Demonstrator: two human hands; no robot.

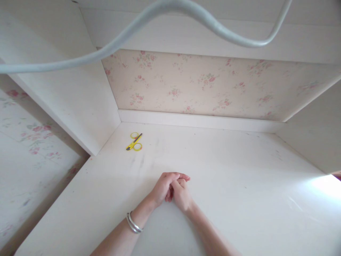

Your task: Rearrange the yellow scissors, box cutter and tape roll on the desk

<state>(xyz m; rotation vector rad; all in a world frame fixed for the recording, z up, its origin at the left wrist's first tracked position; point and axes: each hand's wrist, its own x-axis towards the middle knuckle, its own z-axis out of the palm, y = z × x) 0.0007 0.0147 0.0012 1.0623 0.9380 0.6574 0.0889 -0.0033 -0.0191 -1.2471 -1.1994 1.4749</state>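
My left hand [163,186] and my right hand [182,195] are clasped together over the white desk, near its middle. The left fingers wrap over the right hand, and the right thumb lies across the left hand. Both are closed, with no object visible in them; the inside of the clasp is hidden. A silver bangle [134,223] circles my left wrist. Farther back on the left lies a yellow and black utility knife [134,142], set diagonally. Beside it, one on each side, are two yellow rings, a far one [134,135] and a near one [137,147], which look like small tape rolls.
The white desk [226,185] has scuff marks. White panels stand at the left [71,96] and right [314,131], with floral wallpaper [191,85] behind. A pale cable [183,5] curves across the top of the view. Bright light falls on the right edge.
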